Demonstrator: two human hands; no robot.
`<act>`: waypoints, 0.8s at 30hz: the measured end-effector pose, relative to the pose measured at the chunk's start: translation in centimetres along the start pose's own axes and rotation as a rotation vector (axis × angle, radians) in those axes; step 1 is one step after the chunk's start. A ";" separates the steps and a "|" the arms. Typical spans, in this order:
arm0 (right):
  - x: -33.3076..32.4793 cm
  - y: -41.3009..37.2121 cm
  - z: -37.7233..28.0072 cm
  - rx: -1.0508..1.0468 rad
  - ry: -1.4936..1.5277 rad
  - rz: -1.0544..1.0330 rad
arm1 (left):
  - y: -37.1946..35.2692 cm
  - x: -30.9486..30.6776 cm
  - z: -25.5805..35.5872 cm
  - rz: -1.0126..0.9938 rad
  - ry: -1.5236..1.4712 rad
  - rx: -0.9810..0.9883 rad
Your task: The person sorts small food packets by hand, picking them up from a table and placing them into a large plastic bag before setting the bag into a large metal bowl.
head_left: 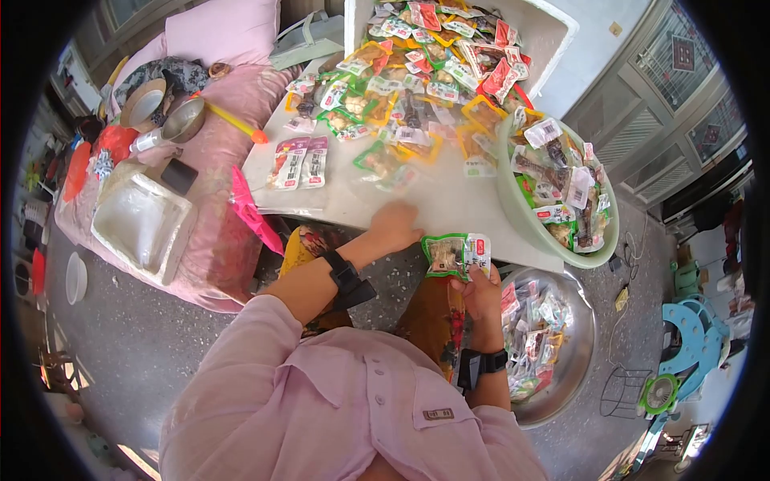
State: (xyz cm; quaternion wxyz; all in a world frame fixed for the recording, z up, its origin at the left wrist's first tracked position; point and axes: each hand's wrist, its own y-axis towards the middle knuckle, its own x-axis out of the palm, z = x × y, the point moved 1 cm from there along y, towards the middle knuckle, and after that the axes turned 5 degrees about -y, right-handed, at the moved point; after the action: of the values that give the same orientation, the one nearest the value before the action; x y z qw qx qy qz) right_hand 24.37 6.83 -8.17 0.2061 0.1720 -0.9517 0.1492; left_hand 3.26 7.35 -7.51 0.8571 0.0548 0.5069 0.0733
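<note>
My right hand (481,295) pinches the corner of a green-edged clear snack packet (446,254), held just off the front edge of the white table (321,196). My left hand (395,228) is at the same edge, left of that packet, and its fingers are smeared by motion. Just beyond it, a green-edged packet (378,160) shows blurred over the tabletop. Two pink-and-white packets (301,163) lie side by side at the table's left. A heap of mixed snack packets (417,92) spreads across the back of the table.
A white foam box (553,28) opens onto the heap from behind. At the table's right stands a pale green basin (521,212) full of packets, with a metal basin (579,365) of more packets below. A pink-covered bed (216,248) flanks the left side.
</note>
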 end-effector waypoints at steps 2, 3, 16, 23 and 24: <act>-0.4 0.5 0.0 -0.059 0.104 -0.008 | 0.5 0.7 0.0 -0.002 0.030 -0.017; -0.5 0.9 0.1 -0.055 0.121 0.001 | 0.7 1.0 0.0 -0.006 0.043 -0.025; -0.9 3.1 0.9 -0.036 0.360 -0.028 | 1.2 0.4 -0.8 0.038 0.017 -0.079; -0.9 3.8 1.2 -0.039 0.315 0.055 | 2.2 1.6 -0.9 -0.100 0.061 -0.087; -0.9 3.8 1.2 -0.039 0.317 0.061 | 2.4 1.8 -0.8 -0.114 0.066 -0.092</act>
State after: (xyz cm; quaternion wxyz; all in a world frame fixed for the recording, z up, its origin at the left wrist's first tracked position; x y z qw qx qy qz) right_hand 23.23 10.02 -10.43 0.3523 0.1134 -0.9147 0.1623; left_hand 3.24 10.00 -9.01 0.8443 -0.0160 0.5334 0.0495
